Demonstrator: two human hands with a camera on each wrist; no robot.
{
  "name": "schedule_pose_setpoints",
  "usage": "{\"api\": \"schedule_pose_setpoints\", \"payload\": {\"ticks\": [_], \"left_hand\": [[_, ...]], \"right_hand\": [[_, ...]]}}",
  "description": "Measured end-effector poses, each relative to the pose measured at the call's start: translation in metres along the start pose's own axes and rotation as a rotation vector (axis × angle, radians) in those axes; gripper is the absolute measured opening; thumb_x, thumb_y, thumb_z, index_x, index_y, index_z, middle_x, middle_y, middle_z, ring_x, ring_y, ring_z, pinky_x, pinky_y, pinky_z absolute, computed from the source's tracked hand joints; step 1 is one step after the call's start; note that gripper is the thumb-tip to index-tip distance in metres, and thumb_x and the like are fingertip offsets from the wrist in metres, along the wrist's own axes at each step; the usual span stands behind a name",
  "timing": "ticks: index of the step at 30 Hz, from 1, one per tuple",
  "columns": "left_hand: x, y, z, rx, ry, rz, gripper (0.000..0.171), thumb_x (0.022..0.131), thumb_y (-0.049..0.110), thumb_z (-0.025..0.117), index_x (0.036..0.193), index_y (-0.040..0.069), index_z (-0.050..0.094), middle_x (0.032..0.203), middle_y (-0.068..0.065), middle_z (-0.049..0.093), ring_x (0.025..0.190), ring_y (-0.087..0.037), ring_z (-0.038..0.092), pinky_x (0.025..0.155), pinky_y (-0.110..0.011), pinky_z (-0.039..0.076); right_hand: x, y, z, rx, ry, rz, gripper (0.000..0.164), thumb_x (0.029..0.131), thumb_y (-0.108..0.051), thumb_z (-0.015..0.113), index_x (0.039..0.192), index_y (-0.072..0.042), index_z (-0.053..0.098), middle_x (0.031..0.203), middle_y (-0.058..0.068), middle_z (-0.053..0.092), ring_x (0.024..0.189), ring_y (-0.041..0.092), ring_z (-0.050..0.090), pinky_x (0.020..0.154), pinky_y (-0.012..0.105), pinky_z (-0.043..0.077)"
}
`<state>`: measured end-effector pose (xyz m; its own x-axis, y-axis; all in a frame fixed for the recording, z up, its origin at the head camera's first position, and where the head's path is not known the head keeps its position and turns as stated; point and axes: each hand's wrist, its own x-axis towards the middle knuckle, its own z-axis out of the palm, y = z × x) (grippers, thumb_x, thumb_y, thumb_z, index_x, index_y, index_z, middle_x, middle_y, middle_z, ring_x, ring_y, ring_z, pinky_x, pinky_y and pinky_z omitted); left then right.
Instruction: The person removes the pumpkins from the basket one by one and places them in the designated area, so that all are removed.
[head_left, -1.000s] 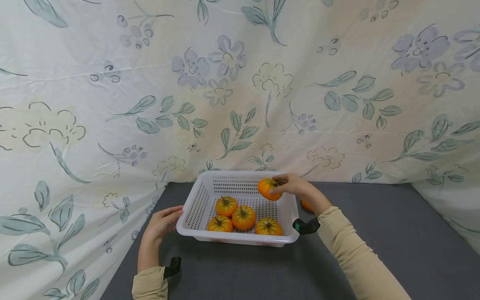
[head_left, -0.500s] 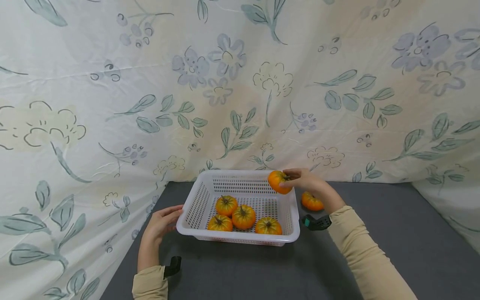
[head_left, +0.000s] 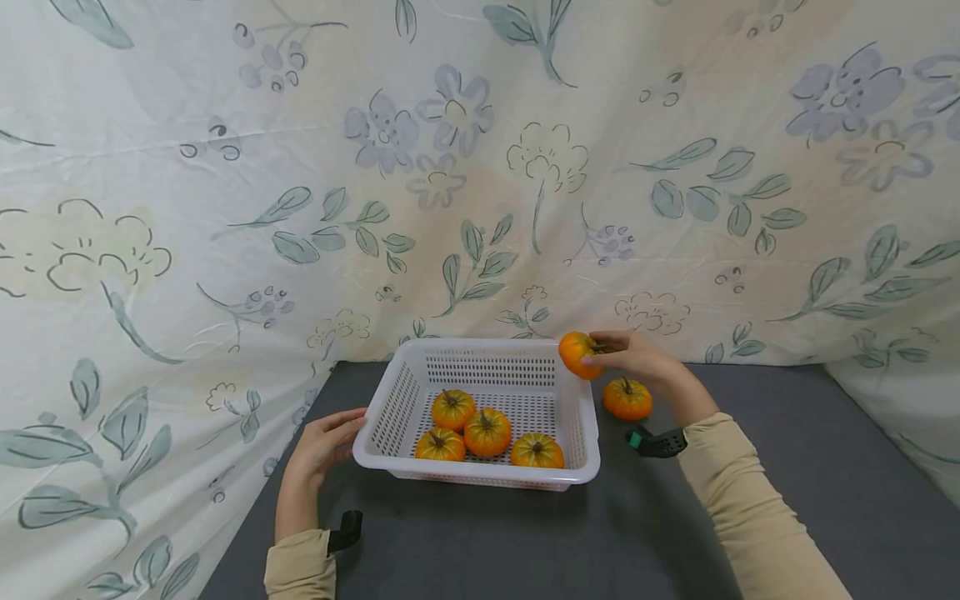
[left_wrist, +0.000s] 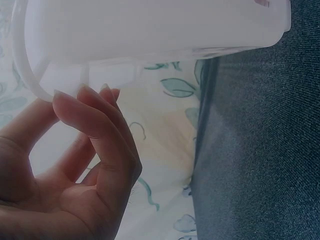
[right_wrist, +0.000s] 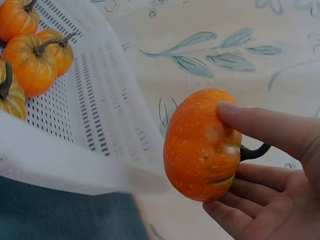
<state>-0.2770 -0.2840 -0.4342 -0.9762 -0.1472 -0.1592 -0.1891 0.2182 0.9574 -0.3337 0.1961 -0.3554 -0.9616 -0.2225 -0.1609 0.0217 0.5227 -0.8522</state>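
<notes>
My right hand point(head_left: 639, 358) grips a small orange pumpkin point(head_left: 576, 356) over the back right corner of the white plastic basket point(head_left: 480, 476). In the right wrist view the pumpkin point(right_wrist: 197, 150) is tipped sideways between thumb and fingers, its dark green stem toward the palm. At the basket's left end, my left hand point(head_left: 321, 450) holds the rim with its fingertips, as the left wrist view shows at the basket's rounded lip point(left_wrist: 31, 75). Several yellow-orange pumpkins point(head_left: 487, 434) lie inside on the perforated floor, toward the front and left.
Another orange pumpkin point(head_left: 627, 400) sits on the dark grey table point(head_left: 480, 542), just right of the basket and below my right forearm. A floral cloth point(head_left: 480, 208) hangs behind the table and along its sides.
My right hand has carried the pumpkin rightward and slightly up, from inside the basket to its right rim. The pumpkin on the table is more exposed now. The left hand stays put.
</notes>
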Motion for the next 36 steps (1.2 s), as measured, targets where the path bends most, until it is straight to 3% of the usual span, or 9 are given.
{"api": "schedule_pose_setpoints", "payload": {"ticks": [7,22,36], "left_hand": [[0.000,0.000,0.000,0.001,-0.001,0.000,0.052,0.090,0.028,0.071,0.132,0.000,0.058,0.094,0.012,0.070,0.082,-0.005,0.066,0.068,-0.027,0.052],[0.000,0.000,0.001,0.001,0.001,0.004,0.054,0.089,0.030,0.072,0.132,0.000,0.058,0.097,0.009,0.071,0.083,-0.006,0.066,0.070,-0.028,0.052],[0.000,0.000,0.000,-0.005,-0.003,0.000,0.053,0.089,0.029,0.071,0.132,0.000,0.059,0.094,0.012,0.071,0.082,-0.005,0.066,0.068,-0.028,0.052]], "right_hand": [[-0.004,0.010,-0.011,0.041,0.021,0.004,0.086,0.088,-0.038,0.071,0.153,-0.003,0.027,0.154,0.025,0.033,0.138,0.043,0.035,0.113,0.061,0.025],[-0.006,0.039,-0.030,0.082,0.082,0.070,0.089,0.089,-0.038,0.071,0.154,-0.002,0.022,0.158,0.026,0.023,0.145,0.044,0.025,0.115,0.059,0.023],[-0.014,0.075,-0.049,0.070,0.058,0.108,0.094,0.093,-0.038,0.065,0.154,0.004,0.008,0.159,0.033,0.007,0.146,0.049,0.011,0.116,0.060,0.019]]}}
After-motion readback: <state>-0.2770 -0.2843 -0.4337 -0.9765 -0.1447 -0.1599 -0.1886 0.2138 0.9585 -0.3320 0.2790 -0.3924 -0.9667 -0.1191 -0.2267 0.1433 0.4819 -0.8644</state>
